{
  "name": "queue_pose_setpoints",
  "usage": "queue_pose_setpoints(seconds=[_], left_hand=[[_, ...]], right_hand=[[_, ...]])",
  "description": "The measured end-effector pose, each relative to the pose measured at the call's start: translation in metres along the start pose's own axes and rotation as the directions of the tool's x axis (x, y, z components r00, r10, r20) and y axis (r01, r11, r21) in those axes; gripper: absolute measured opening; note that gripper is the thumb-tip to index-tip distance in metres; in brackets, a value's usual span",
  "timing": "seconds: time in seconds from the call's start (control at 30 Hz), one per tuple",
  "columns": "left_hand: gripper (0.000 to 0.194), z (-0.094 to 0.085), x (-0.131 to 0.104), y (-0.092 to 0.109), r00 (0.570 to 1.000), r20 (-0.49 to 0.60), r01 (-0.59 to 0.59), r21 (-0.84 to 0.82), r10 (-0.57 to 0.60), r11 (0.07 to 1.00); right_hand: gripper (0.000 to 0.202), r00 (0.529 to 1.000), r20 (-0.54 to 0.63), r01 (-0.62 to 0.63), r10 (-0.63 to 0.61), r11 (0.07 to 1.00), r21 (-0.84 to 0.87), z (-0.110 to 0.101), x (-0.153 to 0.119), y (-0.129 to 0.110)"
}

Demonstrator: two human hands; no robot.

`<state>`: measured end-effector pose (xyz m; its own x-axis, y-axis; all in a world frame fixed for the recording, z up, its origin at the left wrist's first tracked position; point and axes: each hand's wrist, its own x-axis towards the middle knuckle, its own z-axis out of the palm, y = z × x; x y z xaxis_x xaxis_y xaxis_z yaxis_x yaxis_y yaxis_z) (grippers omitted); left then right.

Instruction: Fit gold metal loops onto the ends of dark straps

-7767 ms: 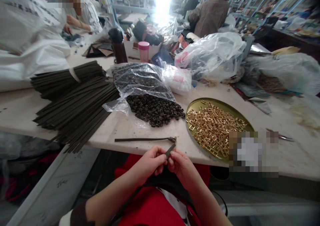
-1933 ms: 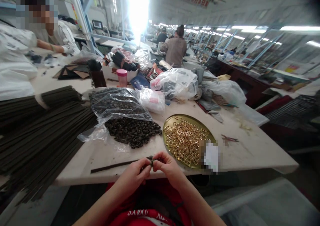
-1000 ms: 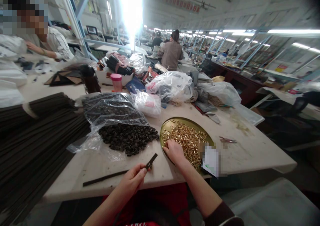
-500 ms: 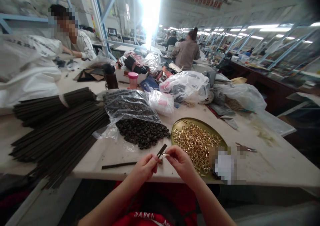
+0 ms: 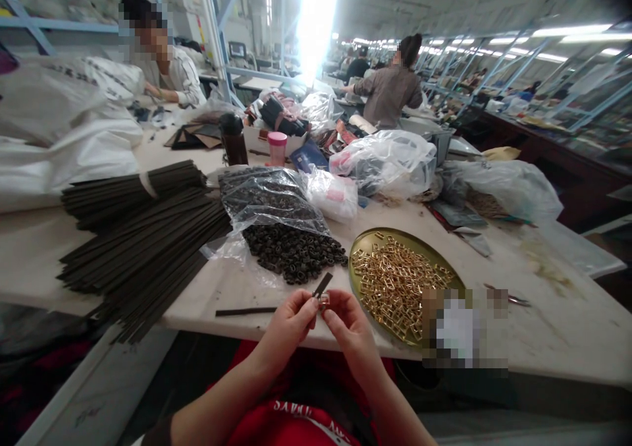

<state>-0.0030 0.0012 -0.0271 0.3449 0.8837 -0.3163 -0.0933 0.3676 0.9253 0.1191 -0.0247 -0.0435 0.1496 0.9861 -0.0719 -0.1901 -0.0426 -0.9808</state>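
Near the table's front edge, my left hand [image 5: 295, 322] pinches a dark strap [image 5: 323, 284], whose short end points up to the right and whose long part lies out to the left. Right beside it, my right hand [image 5: 347, 319] holds a small gold buckle [image 5: 324, 301] against the strap. Whether the strap passes through the buckle is too small to tell. To the right stands a round tray [image 5: 359, 240] heaped with gold buckles [image 5: 402, 281]. Behind my hands, small black loops [image 5: 296, 255] spill from a clear plastic bag [image 5: 276, 199].
Bundles of dark straps [image 5: 143, 242] cover the left side of the table [image 5: 498, 321]. Pliers [image 5: 511, 296] lie at the right. Farther back are a dark bottle [image 5: 233, 141], a pink-lidded jar [image 5: 277, 149] and plastic bags [image 5: 385, 163]. Two people [image 5: 172, 80] [image 5: 392, 93] are beyond.
The view has shifted, so the table's contents appear farther right. My right fingers have turned and closed in on the strap, and the gold buckle now shows between my hands.
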Motion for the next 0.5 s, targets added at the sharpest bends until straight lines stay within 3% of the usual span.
queue_pose_setpoints(seconds=[0.17, 0.33, 0.43, 0.5], left_hand=[[0.029, -0.002, 0.001, 0.005, 0.998, 0.033, -0.056, 0.151, 0.051, 0.987], [0.031, -0.023, 0.003, 0.012, 0.996, 0.091, 0.000, 0.223, -0.020, 0.975], [0.033, -0.029, 0.002, 0.010, 0.982, 0.159, 0.053, 0.260, -0.097, 0.964], [0.032, -0.029, 0.001, 0.008, 0.985, 0.139, 0.060, 0.264, -0.100, 0.963]], right_hand=[[0.021, 0.990, -0.136, -0.023, 0.027, 0.999, 0.033, 0.002, 0.006, 0.000], [0.028, 0.979, -0.086, -0.160, 0.185, 0.958, 0.236, -0.012, 0.013, 0.003], [0.030, 0.979, -0.038, -0.180, 0.199, 0.941, 0.287, -0.016, 0.013, 0.003], [0.031, 0.981, -0.012, -0.182, 0.192, 0.948, 0.262, -0.015, 0.011, 0.002]])
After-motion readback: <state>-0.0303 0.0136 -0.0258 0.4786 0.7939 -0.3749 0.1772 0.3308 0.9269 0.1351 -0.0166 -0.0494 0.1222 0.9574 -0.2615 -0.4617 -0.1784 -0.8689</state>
